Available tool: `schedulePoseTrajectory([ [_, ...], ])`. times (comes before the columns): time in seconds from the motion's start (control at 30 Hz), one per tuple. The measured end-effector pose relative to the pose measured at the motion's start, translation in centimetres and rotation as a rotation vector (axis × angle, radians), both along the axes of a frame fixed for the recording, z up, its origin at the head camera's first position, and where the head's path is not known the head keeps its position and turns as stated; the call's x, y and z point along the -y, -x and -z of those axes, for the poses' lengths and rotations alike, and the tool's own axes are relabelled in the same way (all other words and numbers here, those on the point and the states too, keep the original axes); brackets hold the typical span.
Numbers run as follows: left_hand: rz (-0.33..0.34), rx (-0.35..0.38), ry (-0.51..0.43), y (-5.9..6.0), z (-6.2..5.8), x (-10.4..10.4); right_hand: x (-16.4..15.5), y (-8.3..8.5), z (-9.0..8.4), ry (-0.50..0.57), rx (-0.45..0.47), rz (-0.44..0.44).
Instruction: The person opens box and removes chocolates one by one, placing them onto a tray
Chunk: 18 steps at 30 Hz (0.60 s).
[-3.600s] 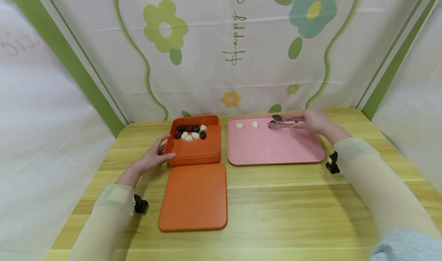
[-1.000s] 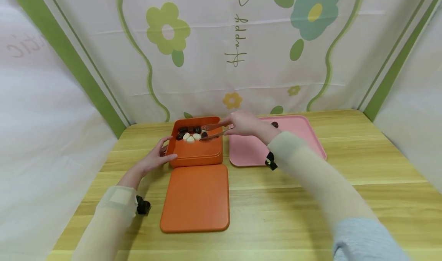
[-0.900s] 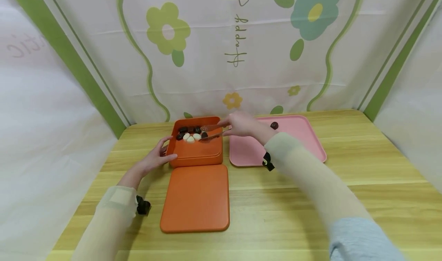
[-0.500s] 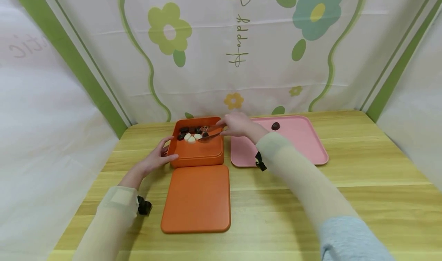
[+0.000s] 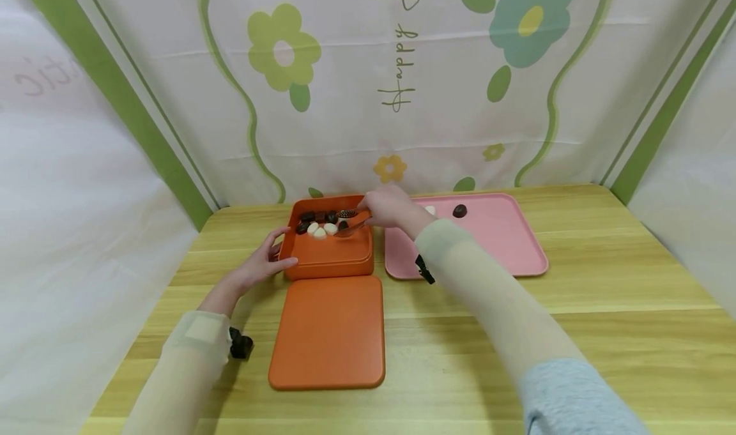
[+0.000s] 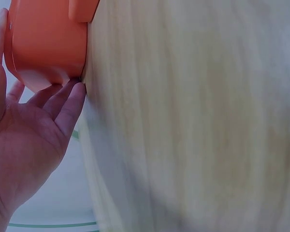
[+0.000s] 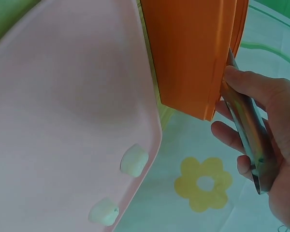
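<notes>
Holding metal tongs (image 5: 348, 220), my right hand (image 5: 388, 206) reaches over the far right corner of the orange box (image 5: 329, 254); its fingers (image 7: 239, 84) are curled around the tongs' handles, which the right wrist view shows pressed close together in my palm. The tong tips hang over the sweets in the box, just beside a dark chocolate (image 5: 342, 225), but I cannot tell whether they touch or grip it. White and dark sweets (image 5: 319, 227) lie clustered along the far side of the box.

My left hand (image 5: 260, 264) rests against the box's near left corner, fingers (image 6: 63, 104) relaxed and nearly straight, touching the orange wall without wrapping it.

Just right of the box lies the pink tray (image 5: 494, 256), almost touching it. On its far part sit one dark chocolate (image 5: 459, 211) and two white sweets (image 7: 134, 160), the latter seen clearly from the right wrist camera. The box's orange lid (image 5: 328, 333) lies flat on the wooden surface (image 5: 604, 307), directly in front of the box and nearer to me. A flowered cloth backdrop (image 5: 402, 71) stands behind everything.
</notes>
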<state>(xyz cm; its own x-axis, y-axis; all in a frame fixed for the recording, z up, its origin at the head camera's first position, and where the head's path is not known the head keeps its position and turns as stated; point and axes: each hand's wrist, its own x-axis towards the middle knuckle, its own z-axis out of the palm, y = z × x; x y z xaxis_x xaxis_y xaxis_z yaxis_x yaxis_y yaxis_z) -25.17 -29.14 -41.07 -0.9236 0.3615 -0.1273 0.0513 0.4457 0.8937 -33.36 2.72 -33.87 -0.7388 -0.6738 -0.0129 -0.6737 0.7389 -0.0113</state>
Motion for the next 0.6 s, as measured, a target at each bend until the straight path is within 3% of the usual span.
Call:
schedulePoseTrajectory([
  [0.6,0.002,-0.005,-0.006,0.03,0.10,-0.03,0.60,0.29,0.19,-0.009,0.051,0.078],
])
